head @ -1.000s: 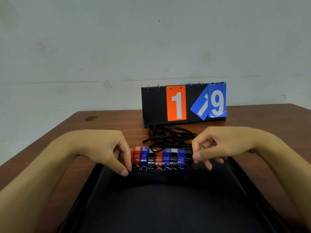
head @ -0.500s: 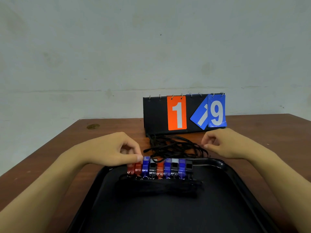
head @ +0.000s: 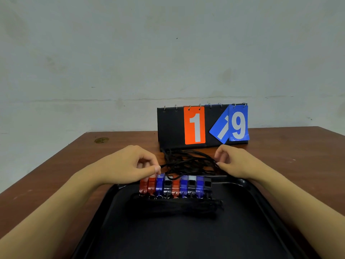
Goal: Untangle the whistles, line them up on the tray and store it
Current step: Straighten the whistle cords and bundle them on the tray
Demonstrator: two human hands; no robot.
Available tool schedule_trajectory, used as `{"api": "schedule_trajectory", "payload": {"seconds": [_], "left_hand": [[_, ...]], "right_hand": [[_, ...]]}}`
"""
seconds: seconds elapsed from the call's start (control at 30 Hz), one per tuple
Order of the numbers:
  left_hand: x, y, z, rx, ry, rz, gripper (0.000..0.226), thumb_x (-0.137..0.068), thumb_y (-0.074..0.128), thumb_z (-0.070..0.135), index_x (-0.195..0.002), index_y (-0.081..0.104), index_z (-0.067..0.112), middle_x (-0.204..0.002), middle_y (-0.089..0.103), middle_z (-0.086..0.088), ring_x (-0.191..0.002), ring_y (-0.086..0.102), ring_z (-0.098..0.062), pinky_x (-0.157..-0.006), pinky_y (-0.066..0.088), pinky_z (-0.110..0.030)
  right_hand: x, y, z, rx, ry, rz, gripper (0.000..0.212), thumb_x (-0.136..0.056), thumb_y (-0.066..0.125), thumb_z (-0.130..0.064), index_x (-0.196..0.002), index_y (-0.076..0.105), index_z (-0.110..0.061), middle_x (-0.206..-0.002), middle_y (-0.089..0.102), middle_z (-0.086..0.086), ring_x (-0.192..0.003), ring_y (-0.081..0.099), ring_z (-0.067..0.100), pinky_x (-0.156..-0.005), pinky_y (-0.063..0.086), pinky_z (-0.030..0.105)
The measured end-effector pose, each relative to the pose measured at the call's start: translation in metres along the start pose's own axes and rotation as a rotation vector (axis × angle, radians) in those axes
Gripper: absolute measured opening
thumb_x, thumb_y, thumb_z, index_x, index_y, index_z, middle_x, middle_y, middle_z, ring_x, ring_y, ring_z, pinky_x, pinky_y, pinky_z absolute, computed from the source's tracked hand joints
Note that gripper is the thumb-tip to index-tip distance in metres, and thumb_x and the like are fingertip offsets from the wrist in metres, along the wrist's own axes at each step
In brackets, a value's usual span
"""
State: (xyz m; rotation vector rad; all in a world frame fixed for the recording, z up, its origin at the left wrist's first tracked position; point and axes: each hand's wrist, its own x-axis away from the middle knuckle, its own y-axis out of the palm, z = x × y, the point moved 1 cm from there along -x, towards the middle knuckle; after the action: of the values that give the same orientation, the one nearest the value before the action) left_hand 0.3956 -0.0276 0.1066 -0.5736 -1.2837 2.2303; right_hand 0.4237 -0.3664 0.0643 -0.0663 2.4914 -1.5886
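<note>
Several red, blue and black whistles (head: pixel 175 186) stand side by side in a row at the far end of the black tray (head: pixel 242 182). Some of their black cords (head: pixel 188 162) lie in a loose tangle on the table just behind the tray. Another dark bundle of cords (head: pixel 177 206) lies on the tray in front of the row. My left hand (head: pixel 128 165) hovers over the row's left end, its thumb and fingers pinching a cord. At the tangle's right edge, my right hand (head: pixel 235 161) pinches the cords with curled fingers.
A black flip scoreboard (head: pixel 194 126) showing an orange 1 and a blue 9 stands right behind the cords. The brown wooden table (head: pixel 65 165) extends to both sides, and a pale wall rises behind it.
Both hands left the two ends of the whistle row and moved back to the cords behind the tray. The whistles stayed in line.
</note>
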Motion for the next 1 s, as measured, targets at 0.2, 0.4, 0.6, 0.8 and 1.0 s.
{"api": "schedule_trajectory", "payload": {"seconds": [0.2,0.4,0.6,0.8,1.0], "left_hand": [[-0.001,0.001,-0.001,-0.008,0.007,0.012,0.019,-0.101,0.061,0.036,-0.093,0.077,0.033,-0.073,0.074,0.006,-0.071,0.065,-0.024,-0.064,0.049,-0.025],[-0.002,0.004,-0.001,0.000,-0.002,0.004,0.018,-0.101,0.061,0.035,-0.094,0.078,0.032,-0.072,0.074,0.005,-0.070,0.065,-0.026,-0.064,0.048,-0.026],[-0.002,0.004,0.001,-0.001,-0.014,0.001,0.019,-0.101,0.061,0.035,-0.093,0.077,0.033,-0.071,0.074,0.006,-0.071,0.067,-0.027,-0.066,0.053,-0.033],[-0.001,0.003,0.005,0.008,-0.011,0.039,0.020,-0.101,0.061,0.034,-0.091,0.077,0.030,-0.072,0.075,0.004,-0.072,0.069,-0.026,-0.075,0.057,-0.044],[-0.001,0.004,0.006,0.018,-0.003,0.083,0.019,-0.101,0.061,0.032,-0.092,0.078,0.032,-0.070,0.074,0.006,-0.070,0.069,-0.021,-0.074,0.058,-0.037]], "right_hand": [[0.000,0.000,-0.006,0.047,-0.029,-0.044,0.004,-0.101,0.058,-0.028,-0.105,0.059,-0.029,-0.097,0.067,-0.011,-0.087,0.063,0.004,-0.070,0.045,0.015],[-0.002,0.002,-0.006,-0.017,0.056,-0.047,0.029,-0.108,0.039,-0.020,-0.092,0.063,-0.026,-0.079,0.073,-0.005,-0.079,0.065,0.009,-0.068,0.043,0.020],[-0.005,0.001,-0.011,0.040,0.132,-0.039,0.020,-0.097,0.063,-0.041,-0.090,0.069,-0.024,-0.075,0.072,-0.008,-0.078,0.067,0.006,-0.069,0.050,0.019],[-0.006,-0.003,-0.016,0.113,0.188,-0.082,0.016,-0.093,0.070,-0.039,-0.083,0.069,-0.026,-0.086,0.065,-0.012,-0.089,0.064,0.010,-0.084,0.055,0.027],[-0.005,-0.001,-0.014,0.126,0.160,-0.060,0.010,-0.093,0.062,-0.031,-0.084,0.067,-0.029,-0.091,0.069,-0.009,-0.090,0.066,0.013,-0.089,0.059,0.039]]}}
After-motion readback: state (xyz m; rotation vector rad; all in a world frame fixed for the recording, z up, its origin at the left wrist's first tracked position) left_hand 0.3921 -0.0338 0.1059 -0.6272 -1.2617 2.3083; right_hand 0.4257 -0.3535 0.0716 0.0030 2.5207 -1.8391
